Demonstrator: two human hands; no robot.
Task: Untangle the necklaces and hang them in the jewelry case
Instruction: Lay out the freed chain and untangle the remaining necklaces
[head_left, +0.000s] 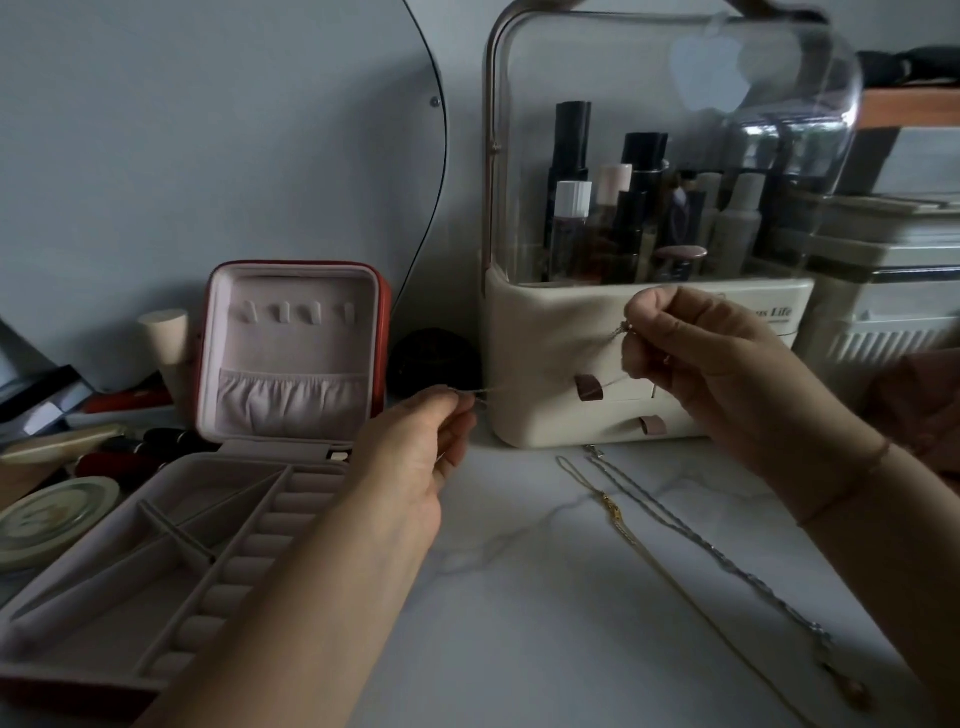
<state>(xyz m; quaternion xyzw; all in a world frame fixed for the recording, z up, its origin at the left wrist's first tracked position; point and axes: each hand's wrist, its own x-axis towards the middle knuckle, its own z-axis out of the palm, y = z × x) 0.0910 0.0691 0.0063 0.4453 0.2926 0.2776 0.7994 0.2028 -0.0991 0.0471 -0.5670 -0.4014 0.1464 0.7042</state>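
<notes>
Left hand (415, 457) and right hand (711, 364) each pinch a thin necklace (619, 329) before an organiser (519, 312) lettered, perhaps, "Life"

Three necklaces (622, 328) (618, 519) (727, 564), one jewelry case (291, 343), one cosmetics organizer (545, 332).

Bare bench (519, 623) is lying open beneath and between the left grip (415, 457) and the right grip (711, 364), which are pinching a thin chain (550, 362) that is spanning the gap. Two loose necklaces (615, 514) are crossing the bench below the right grip. A cosmetics organizer (540, 332) is standing just behind both; the open jewelry case (291, 343) is blocking the left grip's outer side.
</notes>
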